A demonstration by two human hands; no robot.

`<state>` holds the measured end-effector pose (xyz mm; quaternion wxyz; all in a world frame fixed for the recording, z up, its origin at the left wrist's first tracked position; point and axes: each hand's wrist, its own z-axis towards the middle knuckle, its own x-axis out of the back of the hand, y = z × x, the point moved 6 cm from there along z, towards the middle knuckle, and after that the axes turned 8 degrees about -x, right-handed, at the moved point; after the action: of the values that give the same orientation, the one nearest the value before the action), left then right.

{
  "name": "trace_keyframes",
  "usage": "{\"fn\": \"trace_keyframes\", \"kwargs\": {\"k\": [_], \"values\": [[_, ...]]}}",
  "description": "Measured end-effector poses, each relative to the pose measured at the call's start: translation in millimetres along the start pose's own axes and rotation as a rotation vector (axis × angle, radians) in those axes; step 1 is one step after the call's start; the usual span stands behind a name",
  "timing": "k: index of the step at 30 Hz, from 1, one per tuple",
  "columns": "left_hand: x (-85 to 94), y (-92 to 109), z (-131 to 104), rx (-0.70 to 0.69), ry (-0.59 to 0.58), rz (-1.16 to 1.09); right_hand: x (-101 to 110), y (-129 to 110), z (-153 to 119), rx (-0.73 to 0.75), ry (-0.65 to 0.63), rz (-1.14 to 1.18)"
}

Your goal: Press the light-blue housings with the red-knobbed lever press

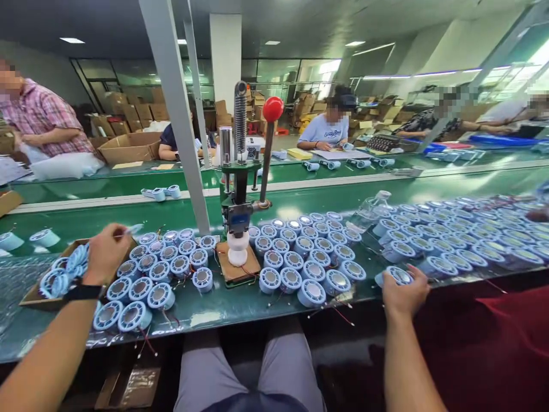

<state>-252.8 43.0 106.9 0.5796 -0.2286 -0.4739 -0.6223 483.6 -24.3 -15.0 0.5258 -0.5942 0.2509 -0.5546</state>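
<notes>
My left hand [109, 252] is raised over a cardboard box [36, 300] of light-blue plastic rings [54, 281], its fingers pinching a thin light-blue plastic piece [134, 229], blurred and seen edge-on. At the table's front edge, my right hand [405, 293] is closed around a round light-blue motor housing [398, 276] with a slotted rim. Between the hands stands a hand press [239, 217] with a red ball-topped lever [269, 143]. Its white plastic pusher [238, 249] meets a brown base pad [229, 272]. Similar housings [311, 293] with silver centres and thin wires flank the press.
More housings [467, 229] cover the right side of the table, beside a clear plastic bottle [372, 210]. A grey metal post [175, 114] rises behind the press. Across the green conveyor [283, 191], several people work. A maroon-clothed person [506, 349] is close on my right.
</notes>
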Motion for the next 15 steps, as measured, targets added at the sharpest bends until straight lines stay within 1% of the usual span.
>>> {"fn": "trace_keyframes", "kwargs": {"k": [2, 3, 4, 5, 6, 7, 8, 9, 10, 11, 12, 14, 15], "values": [[-2.1, 53, -46, -0.236, 0.020, -0.175, -16, 5, 13, 0.005, -0.125, -0.018], [-7.9, 82, -75, -0.387, -0.008, -0.241, -21, 3, 14, 0.021, -0.165, -0.030], [-16.3, 108, -105, -0.534, -0.041, -0.302, -22, -4, 11, 0.055, -0.179, -0.039], [-26.9, 130, -135, -0.651, -0.075, -0.347, -23, -15, 5, 0.112, -0.174, -0.040], [-39.8, 146, -162, -0.734, -0.112, -0.362, -23, -32, -4, 0.192, -0.164, -0.028], [-53.8, 158, -186, -0.791, -0.148, -0.369, -27, -54, -17, 0.290, -0.175, -0.006], [-68.6, 164, -203, -0.796, -0.184, -0.363, -37, -81, -34, 0.400, -0.234, 0.011], [-82.5, 166, -214, -0.774, -0.214, -0.345, -53, -110, -54, 0.505, -0.333, 0.029], [-94.5, 165, -221, -0.742, -0.237, -0.324, -75, -139, -77, 0.592, -0.480, 0.033], [-104.2, 162, -224, -0.705, -0.254, -0.302, -103, -167, -103, 0.667, -0.671, -0.015], [-111.5, 159, -225, -0.673, -0.265, -0.283, -127, -191, -124, 0.704, -0.767, -0.031], [-119.6, 154, -223, -0.626, -0.275, -0.263, -174, -231, -158, 0.714, -0.866, -0.050], [-121.8, 151, -221, -0.606, -0.278, -0.259, -192, -246, -171, 0.702, -0.876, -0.042]]}}
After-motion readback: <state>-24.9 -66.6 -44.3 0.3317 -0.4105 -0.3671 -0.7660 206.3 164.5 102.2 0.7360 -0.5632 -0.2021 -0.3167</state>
